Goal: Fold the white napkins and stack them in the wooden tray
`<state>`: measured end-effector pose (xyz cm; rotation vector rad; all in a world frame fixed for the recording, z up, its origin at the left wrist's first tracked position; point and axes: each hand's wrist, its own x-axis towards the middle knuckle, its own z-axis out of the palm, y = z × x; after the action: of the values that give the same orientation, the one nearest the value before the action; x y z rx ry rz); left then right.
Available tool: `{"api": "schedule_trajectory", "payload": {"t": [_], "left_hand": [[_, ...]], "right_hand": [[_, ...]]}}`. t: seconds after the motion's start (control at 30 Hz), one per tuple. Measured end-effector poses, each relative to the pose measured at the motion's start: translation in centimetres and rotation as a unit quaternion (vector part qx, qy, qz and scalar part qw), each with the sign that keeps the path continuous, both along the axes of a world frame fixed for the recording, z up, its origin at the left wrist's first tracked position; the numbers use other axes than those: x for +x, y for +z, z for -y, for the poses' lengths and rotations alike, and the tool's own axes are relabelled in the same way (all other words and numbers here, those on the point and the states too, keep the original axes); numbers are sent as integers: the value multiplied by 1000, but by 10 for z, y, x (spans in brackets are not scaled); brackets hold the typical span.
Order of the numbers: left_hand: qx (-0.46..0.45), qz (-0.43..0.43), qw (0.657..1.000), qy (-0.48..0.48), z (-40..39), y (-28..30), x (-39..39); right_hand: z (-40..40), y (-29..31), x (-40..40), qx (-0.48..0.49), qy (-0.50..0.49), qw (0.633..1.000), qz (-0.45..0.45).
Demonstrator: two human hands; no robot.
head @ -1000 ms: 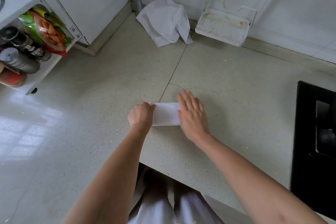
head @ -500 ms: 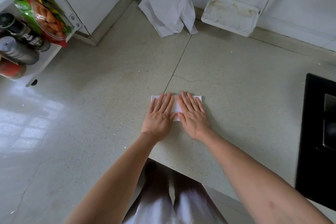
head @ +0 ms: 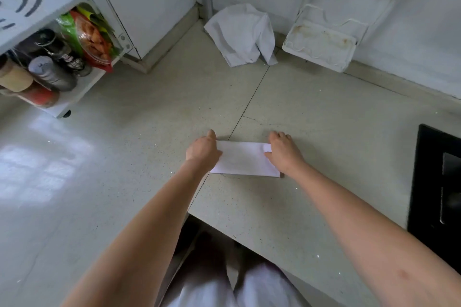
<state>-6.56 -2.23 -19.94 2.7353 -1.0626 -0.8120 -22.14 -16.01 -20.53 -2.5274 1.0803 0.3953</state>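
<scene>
Napkin (head: 243, 158): white, folded strip, flat | left hand (head: 202, 151), right hand (head: 284, 151): each grips an end

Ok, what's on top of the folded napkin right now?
Only the hands: the left hand lies on the left end of the folded napkin, the right hand on its right end. The parts under them are covered.

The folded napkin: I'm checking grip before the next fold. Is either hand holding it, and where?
The folded napkin lies flat on the counter. Left hand touches its left end, right hand its right end; whether they grip cannot be told.
</scene>
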Motion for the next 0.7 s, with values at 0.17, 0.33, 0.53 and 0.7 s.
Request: {"api": "schedule_trajectory", "payload": {"t": [0.17, 0.33, 0.53, 0.7], "left_hand": [[-9, -41, 996, 84, 3, -1, -18], [-231, -107, 910, 326, -31, 15, -38], [-333, 18, 787, 519, -150, 51, -46], [-368, 106, 650, 657, -293, 73, -111]], "right_hand": [[27, 2, 11, 119, -51, 990, -49], [12, 14, 20, 372, -176, 894, 176], [-92, 48, 86, 574, -79, 800, 157], [-245, 73, 93, 614, 86, 781, 74]]}}
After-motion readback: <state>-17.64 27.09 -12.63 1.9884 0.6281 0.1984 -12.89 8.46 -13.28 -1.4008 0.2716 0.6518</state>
